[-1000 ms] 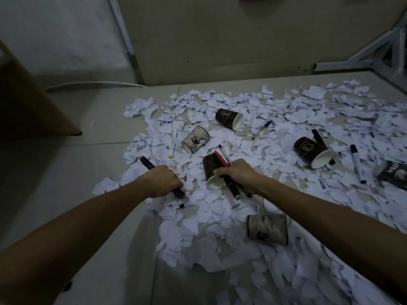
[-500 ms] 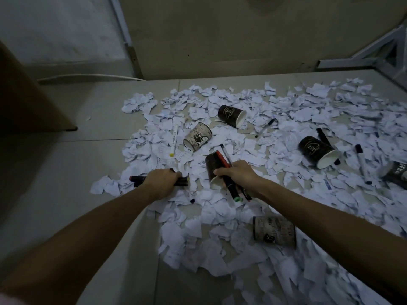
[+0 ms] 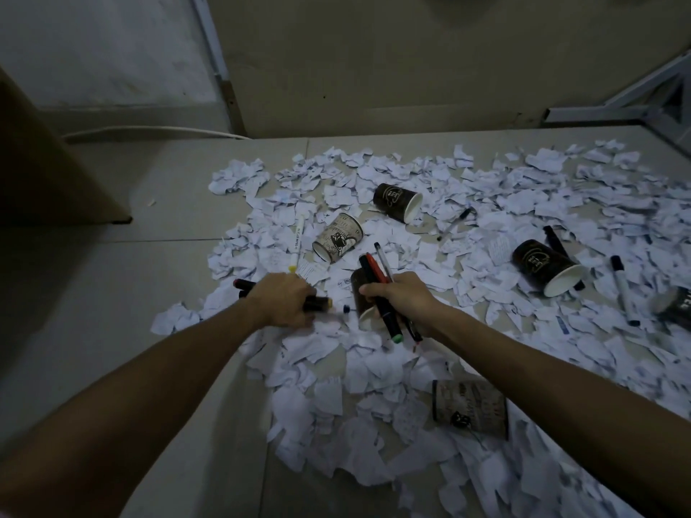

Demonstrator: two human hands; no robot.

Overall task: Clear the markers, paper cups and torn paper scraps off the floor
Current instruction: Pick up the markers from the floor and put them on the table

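Torn white paper scraps (image 3: 374, 364) cover the grey floor. My left hand (image 3: 286, 299) is closed around dark markers (image 3: 243, 285) held level just above the scraps. My right hand (image 3: 402, 297) grips a bundle of markers and pens (image 3: 372, 269), pointing up and away. A dark paper cup (image 3: 359, 293) lies right behind that hand. More cups lie on their sides: a pale one (image 3: 338, 237), a dark one (image 3: 397, 201), another dark one (image 3: 546, 269), and a pale one (image 3: 469, 409) near my right forearm. A white marker (image 3: 297, 243) lies left of the pale cup.
Loose markers (image 3: 622, 289) and a pen (image 3: 454, 224) lie among the scraps on the right. A brown box (image 3: 45, 173) stands at the left. A white metal frame (image 3: 643, 102) stands at the back right. A white cable (image 3: 149, 130) runs along the wall.
My left hand turned its markers from a slant to level and shifted slightly right. My right hand has stayed closed on its bundle by the dark cup.
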